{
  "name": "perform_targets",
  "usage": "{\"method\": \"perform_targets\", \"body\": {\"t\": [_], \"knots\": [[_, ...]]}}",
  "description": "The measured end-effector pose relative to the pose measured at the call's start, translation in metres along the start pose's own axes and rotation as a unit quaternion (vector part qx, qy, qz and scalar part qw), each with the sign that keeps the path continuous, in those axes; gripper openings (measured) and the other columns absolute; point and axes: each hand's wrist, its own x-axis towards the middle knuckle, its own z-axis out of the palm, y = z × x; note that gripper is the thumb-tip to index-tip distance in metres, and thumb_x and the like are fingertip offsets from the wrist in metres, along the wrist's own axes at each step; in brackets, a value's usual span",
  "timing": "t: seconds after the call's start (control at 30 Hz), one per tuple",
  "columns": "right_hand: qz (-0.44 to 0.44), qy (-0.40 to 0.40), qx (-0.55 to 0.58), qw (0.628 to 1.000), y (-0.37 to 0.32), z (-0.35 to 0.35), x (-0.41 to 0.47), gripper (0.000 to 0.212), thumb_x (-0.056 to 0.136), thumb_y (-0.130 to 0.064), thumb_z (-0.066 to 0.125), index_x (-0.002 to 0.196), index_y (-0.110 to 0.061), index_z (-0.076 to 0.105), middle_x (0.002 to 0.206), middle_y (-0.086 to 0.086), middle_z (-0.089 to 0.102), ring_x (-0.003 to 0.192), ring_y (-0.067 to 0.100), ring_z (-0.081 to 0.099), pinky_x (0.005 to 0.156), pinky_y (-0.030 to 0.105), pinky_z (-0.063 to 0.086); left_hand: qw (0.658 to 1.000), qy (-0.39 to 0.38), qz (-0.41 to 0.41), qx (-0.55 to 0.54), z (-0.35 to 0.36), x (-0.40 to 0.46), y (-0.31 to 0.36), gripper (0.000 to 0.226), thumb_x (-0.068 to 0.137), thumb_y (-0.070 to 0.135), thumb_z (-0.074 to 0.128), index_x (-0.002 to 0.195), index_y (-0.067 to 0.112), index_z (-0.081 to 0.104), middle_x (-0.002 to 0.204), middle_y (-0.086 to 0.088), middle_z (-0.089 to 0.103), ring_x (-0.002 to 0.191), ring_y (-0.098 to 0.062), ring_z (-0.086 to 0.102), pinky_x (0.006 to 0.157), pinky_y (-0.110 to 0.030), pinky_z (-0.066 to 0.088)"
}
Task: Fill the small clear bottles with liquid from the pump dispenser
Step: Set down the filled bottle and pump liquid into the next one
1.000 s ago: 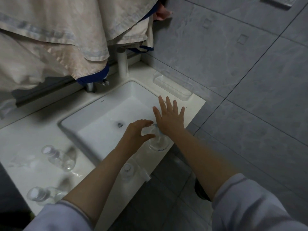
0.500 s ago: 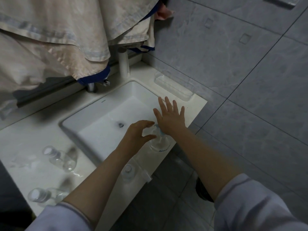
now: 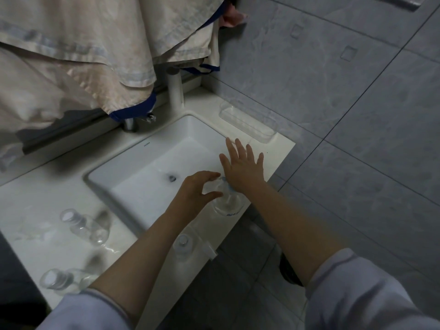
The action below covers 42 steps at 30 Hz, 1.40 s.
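— White counter, sink's near rim: where's the pump dispenser?
— Under both hands. Right hand presses flat-fingered on top; left hand pinches a small clear bottle beside it.

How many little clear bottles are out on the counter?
4 visible: one left of the sink, one at the counter's near-left edge, one beside the left forearm, one in the left hand. Others may be hidden.

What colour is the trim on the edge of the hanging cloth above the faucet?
Dark blue trim on a beige cloth, seen in the head view.
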Motion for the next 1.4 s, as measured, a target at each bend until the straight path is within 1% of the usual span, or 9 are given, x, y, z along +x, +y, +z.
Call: {"method": "perform_targets", "body": {"t": [0.07, 0.13, 0.23, 0.53, 0.7, 0.8, 0.9, 0.97, 1.4], "knots": [[-0.002, -0.005, -0.005, 1.0, -0.001, -0.001, 0.001, 0.06, 0.095, -0.058, 0.002, 0.148, -0.035, -0.015, 0.16, -0.004, -0.011, 0.147, 0.026, -0.007, 0.112, 0.052, -0.013, 1.0, -0.004, 0.004, -0.018, 0.0, 0.001, -0.003, 0.039, 0.082, 0.021, 0.065, 0.121, 0.019, 0.059, 0.127, 0.0, 0.059, 0.119, -0.015, 0.053, 0.108, -0.036, 0.035], [-0.008, -0.002, -0.013, 1.0, -0.001, -0.005, 0.001, 0.061, 0.095, -0.059, 0.002, 0.148, -0.035, -0.016, 0.159, -0.004, -0.012, 0.147, 0.026, -0.007, 0.112, 0.052, -0.013, 0.999, -0.035, -0.003, -0.032, -0.001, 0.001, -0.002, 0.034, 0.08, 0.041, 0.053, 0.113, 0.046, 0.057, 0.126, 0.023, 0.056, 0.12, 0.002, 0.048, 0.113, -0.031, 0.029], [-0.012, 0.015, -0.011, 1.0, -0.002, -0.013, 0.005, 0.061, 0.094, -0.06, 0.003, 0.148, -0.036, -0.015, 0.16, -0.004, -0.011, 0.147, 0.026, -0.007, 0.112, 0.052, -0.013, 0.999, -0.007, -0.028, -0.039, -0.003, 0.003, -0.004, 0.046, 0.082, 0.034, 0.063, 0.125, 0.02, 0.054, 0.133, -0.002, 0.053, 0.125, -0.017, 0.046, 0.108, -0.027, 0.031], [0.004, -0.018, 0.015, 1.0, -0.002, -0.005, -0.003, 0.06, 0.096, -0.057, 0.003, 0.149, -0.034, -0.013, 0.16, -0.003, -0.008, 0.147, 0.024, -0.008, 0.113, 0.052, -0.011, 1.0, -0.008, 0.001, 0.018, -0.001, 0.001, 0.001, 0.053, 0.081, 0.017, 0.067, 0.128, 0.0, 0.049, 0.131, -0.014, 0.053, 0.121, -0.025, 0.051, 0.108, -0.032, 0.034], [-0.013, 0.024, 0.003, 1.0, -0.002, -0.015, -0.001, 0.062, 0.095, -0.059, 0.004, 0.149, -0.034, -0.012, 0.16, -0.002, -0.005, 0.147, 0.025, -0.005, 0.113, 0.051, -0.01, 0.999, -0.032, -0.019, 0.0, -0.006, 0.001, 0.007, 0.064, 0.079, 0.044, 0.054, 0.13, 0.007, 0.048, 0.137, -0.011, 0.049, 0.128, -0.02, 0.044, 0.112, -0.03, 0.029], [-0.008, 0.022, 0.011, 1.0, -0.002, -0.014, -0.001, 0.061, 0.095, -0.059, 0.004, 0.149, -0.034, -0.012, 0.16, -0.002, -0.004, 0.147, 0.025, -0.004, 0.114, 0.052, -0.009, 0.999, -0.043, -0.007, 0.01, -0.007, 0.004, 0.005, 0.086, 0.066, 0.059, 0.041, 0.131, 0.002, 0.046, 0.137, -0.013, 0.048, 0.128, -0.022, 0.045, 0.112, -0.03, 0.029], [0.004, -0.01, 0.026, 1.0, -0.002, -0.008, -0.002, 0.06, 0.095, -0.057, 0.003, 0.149, -0.035, -0.013, 0.16, -0.003, -0.006, 0.147, 0.025, -0.005, 0.113, 0.052, -0.01, 1.0, 0.003, 0.009, 0.0, -0.003, 0.005, -0.001, 0.052, 0.079, 0.024, 0.068, 0.123, -0.001, 0.054, 0.124, -0.016, 0.059, 0.116, -0.027, 0.055, 0.105, -0.036, 0.039], [0.008, -0.018, 0.027, 0.999, -0.001, -0.004, -0.003, 0.06, 0.095, -0.058, 0.003, 0.149, -0.035, -0.013, 0.16, -0.003, -0.006, 0.147, 0.025, -0.005, 0.113, 0.052, -0.01, 1.0, 0.02, 0.02, -0.013, 0.0, 0.004, -0.005, 0.049, 0.077, 0.012, 0.073, 0.121, -0.001, 0.057, 0.119, -0.016, 0.061, 0.111, -0.027, 0.058, 0.102, -0.035, 0.042], [0.008, -0.019, 0.027, 0.999, -0.002, -0.01, -0.004, 0.06, 0.095, -0.058, 0.004, 0.149, -0.035, -0.013, 0.16, -0.001, -0.003, 0.147, 0.026, -0.002, 0.113, 0.053, -0.009, 0.998, 0.044, 0.052, -0.009, 0.006, 0.008, -0.011, 0.047, 0.076, 0.013, 0.074, 0.119, 0.002, 0.059, 0.117, -0.014, 0.063, 0.107, -0.026, 0.059, 0.1, -0.035, 0.044]]}}
